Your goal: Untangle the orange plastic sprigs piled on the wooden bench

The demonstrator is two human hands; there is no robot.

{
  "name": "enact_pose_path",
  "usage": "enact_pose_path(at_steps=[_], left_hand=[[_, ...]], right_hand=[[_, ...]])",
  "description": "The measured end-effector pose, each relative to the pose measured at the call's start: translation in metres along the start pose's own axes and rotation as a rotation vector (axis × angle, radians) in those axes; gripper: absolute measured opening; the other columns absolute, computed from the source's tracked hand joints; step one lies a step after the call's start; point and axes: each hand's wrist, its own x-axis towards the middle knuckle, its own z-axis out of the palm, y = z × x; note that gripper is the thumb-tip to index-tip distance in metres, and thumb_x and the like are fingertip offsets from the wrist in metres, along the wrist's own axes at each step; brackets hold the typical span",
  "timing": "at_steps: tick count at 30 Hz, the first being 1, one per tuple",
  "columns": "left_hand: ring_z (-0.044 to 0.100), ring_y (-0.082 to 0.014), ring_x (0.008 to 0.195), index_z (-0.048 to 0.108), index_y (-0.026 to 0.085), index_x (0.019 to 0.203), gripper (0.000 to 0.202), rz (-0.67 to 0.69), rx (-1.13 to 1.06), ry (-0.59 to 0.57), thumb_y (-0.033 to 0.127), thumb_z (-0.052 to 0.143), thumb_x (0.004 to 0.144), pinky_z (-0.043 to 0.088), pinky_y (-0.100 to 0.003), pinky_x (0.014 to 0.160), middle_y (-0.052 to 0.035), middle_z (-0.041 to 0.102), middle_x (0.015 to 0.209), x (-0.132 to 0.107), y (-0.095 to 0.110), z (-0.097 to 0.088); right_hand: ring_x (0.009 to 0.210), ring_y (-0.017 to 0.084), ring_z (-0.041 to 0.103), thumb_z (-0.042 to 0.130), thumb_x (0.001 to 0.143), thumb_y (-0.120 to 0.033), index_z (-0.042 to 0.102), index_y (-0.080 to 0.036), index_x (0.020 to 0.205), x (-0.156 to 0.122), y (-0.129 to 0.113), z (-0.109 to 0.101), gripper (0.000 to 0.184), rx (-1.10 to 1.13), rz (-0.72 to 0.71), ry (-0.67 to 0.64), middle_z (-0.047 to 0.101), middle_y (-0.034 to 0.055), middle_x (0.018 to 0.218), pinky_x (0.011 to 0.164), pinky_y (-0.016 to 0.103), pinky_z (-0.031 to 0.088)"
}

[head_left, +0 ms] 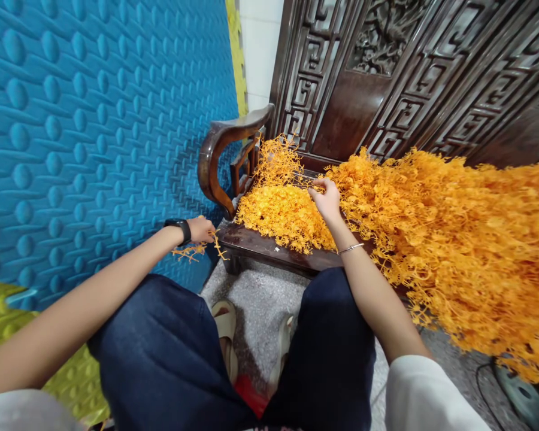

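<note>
My left hand [200, 229], with a black band at its wrist, is closed around a few thin orange branched plastic pieces [218, 245]. Their ends stick out below and beside the fingers, left of the bench's front edge. Over the bench, my right hand [327, 199] has its thumb and fingers curled toward each other in a pinch. Anything between those fingertips is too small to make out. Just under and left of it lies a low heap of orange branched pieces [282, 212]. A looser, stringier clump [278, 160] sits behind that heap, against the armrest.
The dark wooden bench [251, 239] has a curved armrest [211, 161] and a carved back [354, 108]. A much larger orange pile [467, 239] spreads along its right side and hangs over the front. Blue padded matting [94, 137] stands at left. A dark cable [480, 383] lies lower right.
</note>
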Motion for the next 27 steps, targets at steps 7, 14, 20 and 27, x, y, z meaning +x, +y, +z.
enact_pose_path(at_steps=[7, 14, 20, 27], left_hand=[[0.061, -0.0154, 0.061, 0.068, 0.014, 0.090, 0.032, 0.454, -0.922, -0.066, 0.040, 0.057, 0.074, 0.050, -0.028, 0.065, -0.0035, 0.066, 0.064, -0.033, 0.029, -0.020], [0.066, -0.0166, 0.068, 0.066, 0.013, 0.103, 0.043, 0.556, -1.248, 0.236, 0.048, 0.055, 0.082, 0.053, -0.028, 0.062, -0.0096, 0.070, 0.083, -0.054, 0.074, -0.034], [0.070, -0.0196, 0.074, 0.054, 0.014, 0.121, 0.052, 0.528, -1.384, 0.416, 0.052, 0.041, 0.089, 0.055, -0.030, 0.065, -0.0126, 0.071, 0.095, -0.050, 0.070, -0.032], [0.069, -0.0211, 0.084, 0.047, 0.017, 0.130, 0.059, 0.424, -1.522, 0.456, 0.057, 0.027, 0.091, 0.056, -0.037, 0.076, -0.0132, 0.069, 0.103, -0.052, 0.064, -0.037]], right_hand=[[0.079, 0.017, 0.062, 0.062, 0.070, -0.026, 0.062, -0.019, 0.076, -0.031, -0.059, 0.003, 0.010, 0.416, -0.061, -0.346, 0.066, 0.0024, 0.080, 0.078, 0.035, 0.048], [0.067, 0.012, 0.060, 0.057, 0.078, -0.054, 0.062, -0.018, 0.074, -0.065, -0.098, -0.001, 0.037, 0.580, -0.063, -0.821, 0.065, 0.0018, 0.071, 0.066, 0.029, 0.048], [0.079, 0.014, 0.058, 0.066, 0.075, -0.045, 0.059, -0.020, 0.086, -0.082, -0.102, 0.001, 0.028, 0.420, -0.284, -0.619, 0.062, 0.0018, 0.084, 0.074, 0.032, 0.047], [0.102, 0.023, 0.052, 0.054, 0.082, -0.022, 0.053, -0.029, 0.112, -0.087, -0.105, -0.006, 0.031, 0.185, -0.906, -0.342, 0.056, 0.0050, 0.106, 0.087, 0.045, 0.042]])
